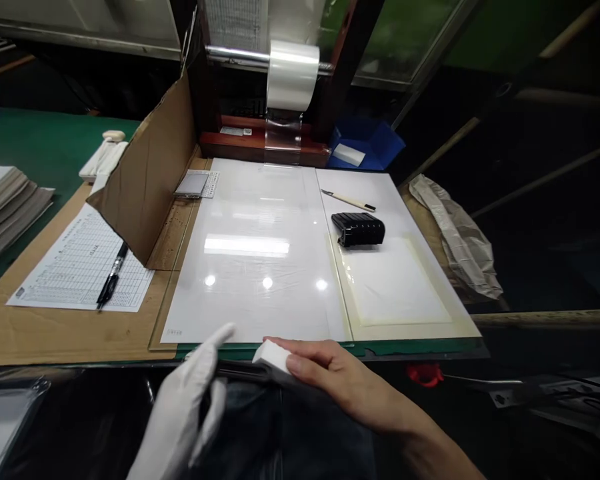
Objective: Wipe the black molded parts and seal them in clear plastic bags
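Note:
My left hand (183, 403), in a white glove, is closed around a glossy black part (241, 371) in front of the table edge. The index finger sticks up, and much of the part is hidden behind the glove. My bare right hand (343, 380) pinches a white block (274, 355) between thumb and fingers. That block meets the right end of the black part; whether it presses on it I cannot tell. Farther off, a ribbed black plastic piece (359, 230) lies on the right glass sheet, below a craft knife (349, 199).
A clear film roll (293, 77) hangs on a metal bar behind the glass sheet (250, 293). Upright cardboard (147, 160) stands left, beside a printed form (80, 267) with a pen (113, 277). A blue bin (380, 143) sits at the back right. Stacked paper (10, 213) lies far left.

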The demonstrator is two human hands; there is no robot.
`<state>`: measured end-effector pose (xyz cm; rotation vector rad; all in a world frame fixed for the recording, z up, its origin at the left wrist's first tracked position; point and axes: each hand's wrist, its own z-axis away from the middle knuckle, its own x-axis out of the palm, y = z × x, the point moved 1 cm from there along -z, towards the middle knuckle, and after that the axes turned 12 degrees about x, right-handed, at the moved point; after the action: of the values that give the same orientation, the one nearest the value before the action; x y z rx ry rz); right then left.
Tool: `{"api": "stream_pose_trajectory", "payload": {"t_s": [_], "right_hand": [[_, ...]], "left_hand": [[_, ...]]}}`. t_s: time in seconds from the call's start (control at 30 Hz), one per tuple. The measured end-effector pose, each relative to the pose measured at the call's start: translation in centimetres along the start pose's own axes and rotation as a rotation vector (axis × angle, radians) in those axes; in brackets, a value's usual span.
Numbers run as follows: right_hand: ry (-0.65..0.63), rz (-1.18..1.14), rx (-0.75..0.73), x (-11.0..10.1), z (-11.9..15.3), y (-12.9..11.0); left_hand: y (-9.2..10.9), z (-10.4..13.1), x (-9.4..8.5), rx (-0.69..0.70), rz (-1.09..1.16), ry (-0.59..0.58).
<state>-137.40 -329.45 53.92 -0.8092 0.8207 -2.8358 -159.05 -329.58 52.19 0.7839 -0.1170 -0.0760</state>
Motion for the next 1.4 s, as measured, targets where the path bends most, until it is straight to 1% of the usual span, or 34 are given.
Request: {"api": "stream_pose_trajectory", "payload": {"t_s": [0.03, 0.13, 0.23, 0.27, 0.3, 0.37, 0.4, 0.43, 0.47, 0.53, 0.6, 0.63, 0.67, 0.7, 0.8, 0.87, 0.9, 0.97, 1.03, 1.07, 1.13, 1.17, 1.27, 1.3, 1.37, 1.4], "right_hand": [[0.013, 0.007, -0.006, 0.0, 0.0, 0.0], [0.020, 0.060, -0.009, -0.2, 0.2, 0.1], [0.055, 0.078, 0.002, -0.6, 0.7, 0.0], [0.053, 0.077, 0.001, -0.8, 0.9, 0.0], [0.043, 0.083, 0.000, -0.9, 1.0, -0.1], [0.026, 0.083, -0.001, -0.9, 1.0, -0.1], [0.039, 0.072, -0.003, -0.8, 0.9, 0.0], [0.077, 0.049, -0.013, -0.5, 0.6, 0.3], [0.143, 0.020, -0.041, -0.1, 0.2, 0.8], [0.339, -0.018, -0.150, 1.0, -0.9, 2.1], [0.541, 0.063, -0.306, 2.2, -2.0, 3.6], [0.603, 0.153, -0.377, 2.6, -2.5, 4.1], [0.628, 0.262, -0.436, 2.7, -2.9, 4.5], [0.635, 0.371, -0.484, 2.7, -3.2, 4.6], [0.689, 0.668, -0.634, 1.4, -3.3, 3.9], [0.703, 0.912, -0.761, 0.5, -2.9, 3.2], [0.689, 1.029, -0.804, 0.3, -2.8, 2.9], [0.691, 1.179, -0.803, 0.1, -2.6, 2.7], [0.746, 1.221, -0.757, 0.1, -2.6, 2.8], [0.750, 1.231, -0.751, 0.2, -2.6, 2.8], [0.702, 1.244, -0.762, 0.2, -2.8, 2.9], [0.690, 1.239, -0.747, 0.1, -2.9, 2.9], [0.756, 1.223, -0.668, -0.2, -3.0, 2.7], [0.747, 1.235, -0.675, -0.2, -3.0, 2.7], [0.681, 1.246, -0.708, -0.2, -2.9, 2.6], [0.669, 1.232, -0.698, -0.3, -2.9, 2.6]], "left_hand": [[0.0, -0.1, 0.1, 0.018, -0.007, 0.050], [-0.1, -0.5, 0.8, 0.079, -0.041, 0.084], [0.4, -0.5, 1.2, 0.169, -0.041, 0.178], [0.6, -0.4, 1.3, 0.192, -0.049, 0.176], [0.9, -0.3, 1.3, 0.200, -0.063, 0.143], [1.3, 0.0, 1.7, 0.178, -0.076, 0.072], [1.4, 0.1, 2.0, 0.151, -0.051, 0.068], [1.5, 0.3, 2.4, 0.122, 0.002, 0.103], [1.4, 0.4, 2.8, 0.098, 0.074, 0.160], [1.2, 0.7, 3.8, 0.066, 0.244, 0.275], [0.8, 0.8, 4.5, 0.040, 0.404, 0.338], [0.5, 0.8, 4.7, 0.017, 0.466, 0.345], [0.4, 0.7, 4.7, -0.021, 0.504, 0.330], [0.2, 0.7, 4.6, -0.071, 0.513, 0.289], [-0.1, 0.6, 3.9, -0.200, 0.441, 0.118], [-0.3, 0.5, 3.6, -0.215, 0.418, 0.057], [-0.5, 0.5, 3.5, -0.206, 0.425, 0.053], [-1.2, 0.4, 3.5, -0.196, 0.446, 0.043], [-2.2, 0.4, 3.4, -0.180, 0.448, 0.039], [-2.6, 0.4, 3.4, -0.167, 0.441, 0.037], [-3.2, 0.4, 3.2, -0.139, 0.424, 0.013], [-3.3, 0.4, 3.2, -0.133, 0.422, -0.007], [-3.0, 0.4, 3.1, -0.165, 0.449, -0.048], [-2.9, 0.4, 3.2, -0.176, 0.455, -0.045], [-2.8, 0.5, 3.3, -0.189, 0.458, -0.021], [-2.8, 0.5, 3.3, -0.199, 0.457, -0.014]]}}
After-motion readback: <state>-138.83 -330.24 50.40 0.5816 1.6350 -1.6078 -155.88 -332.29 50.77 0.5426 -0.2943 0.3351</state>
